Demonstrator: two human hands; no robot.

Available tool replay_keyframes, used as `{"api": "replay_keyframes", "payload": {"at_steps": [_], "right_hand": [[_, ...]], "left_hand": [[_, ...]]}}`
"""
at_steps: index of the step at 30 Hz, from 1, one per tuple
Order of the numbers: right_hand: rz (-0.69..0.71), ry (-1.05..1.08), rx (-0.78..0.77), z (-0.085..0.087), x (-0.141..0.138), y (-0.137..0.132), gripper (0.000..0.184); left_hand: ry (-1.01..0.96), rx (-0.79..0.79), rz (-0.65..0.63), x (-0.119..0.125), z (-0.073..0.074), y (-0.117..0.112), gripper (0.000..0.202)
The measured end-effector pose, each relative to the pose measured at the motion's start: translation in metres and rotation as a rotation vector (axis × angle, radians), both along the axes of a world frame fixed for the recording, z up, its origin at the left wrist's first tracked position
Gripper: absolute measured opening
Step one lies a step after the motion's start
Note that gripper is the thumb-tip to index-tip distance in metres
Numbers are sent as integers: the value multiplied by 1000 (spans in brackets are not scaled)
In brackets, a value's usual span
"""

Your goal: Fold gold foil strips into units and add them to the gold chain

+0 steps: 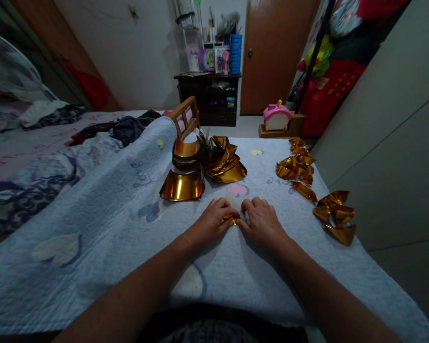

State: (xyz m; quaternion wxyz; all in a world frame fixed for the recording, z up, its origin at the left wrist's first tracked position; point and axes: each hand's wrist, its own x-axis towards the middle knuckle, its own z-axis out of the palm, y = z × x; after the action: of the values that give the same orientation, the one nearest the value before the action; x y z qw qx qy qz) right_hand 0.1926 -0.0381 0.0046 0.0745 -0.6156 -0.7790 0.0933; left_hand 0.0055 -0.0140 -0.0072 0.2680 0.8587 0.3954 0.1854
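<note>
1. On my head-camera feed, the one view I have, the landmark I steer by is the pile of gold foil (pixel 203 164), a loose stack of curled sheets lying on a pale quilt (pixel 110 214).
2. The left hand (pixel 214 220) rests on the quilt just on the near side of that pile, knuckles up and fingers curled in, pinching the edge of a small foil piece (pixel 233 219).
3. The right hand (pixel 262 221) lies right beside it, also on the near side of the pile and a little to its right. Its fingers are bent down and closed on the same foil piece from the other side.
4. The foil piece sits between the two hands, touching both, flat on the quilt. Only a sliver of gold and a pale patch above it show. The rest is hidden under the fingers, so I cannot tell its shape.
5. To the right of the pile, well apart from it, a string of folded gold pieces (pixel 296 162) runs along the quilt's edge toward me, ending in a cluster (pixel 336 216) near the right hand.
6. Just behind the pile a wooden frame (pixel 186 116) stands up.
7. Farther behind the pile are a dark cabinet (pixel 209 97), a pink toy house (pixel 277 116) and a brown door (pixel 275 52).
</note>
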Motion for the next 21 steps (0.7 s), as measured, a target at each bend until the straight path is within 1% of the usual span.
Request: {"api": "replay_keyframes", "payload": {"at_steps": [8, 13, 16, 19, 21], "right_hand": [[40, 53, -68, -4, 10, 5, 29], [52, 91, -122, -4, 15, 7, 38], [69, 124, -125, -7, 18, 8, 42], [82, 188, -112, -9, 23, 11, 41], [85, 278, -123, -9, 28, 13, 38]], "left_hand": [[3, 8, -9, -1, -1, 0, 18], [7, 6, -10, -1, 0, 0, 18], [5, 6, -16, -1, -1, 1, 17], [8, 9, -21, -2, -2, 1, 17], [7, 12, -23, -2, -2, 0, 18]]}}
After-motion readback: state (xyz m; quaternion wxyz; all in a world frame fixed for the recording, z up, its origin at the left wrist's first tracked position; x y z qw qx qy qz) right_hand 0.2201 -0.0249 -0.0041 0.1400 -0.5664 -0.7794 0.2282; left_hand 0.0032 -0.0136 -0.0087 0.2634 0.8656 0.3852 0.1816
